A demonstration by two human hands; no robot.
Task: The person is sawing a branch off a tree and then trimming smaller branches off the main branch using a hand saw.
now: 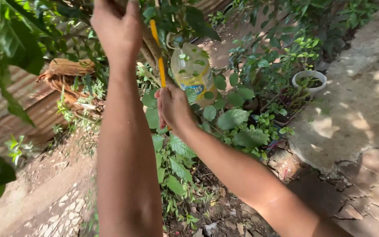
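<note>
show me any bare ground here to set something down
Bare cracked concrete lies right of the white pot. Bare dirt lies below the rusty metal sheet. It is crowded around both hands: leaves, plastic bottle.

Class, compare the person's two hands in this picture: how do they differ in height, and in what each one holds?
The left hand is raised high, at the picture's top edge; the right hand sits lower, near mid-frame. The left hand closes around a brown branch, while the right hand grips the thin yellow stick at its lower end. Both are bare, closed in a grip, among green leaves beside a hanging clear plastic bottle.
</note>
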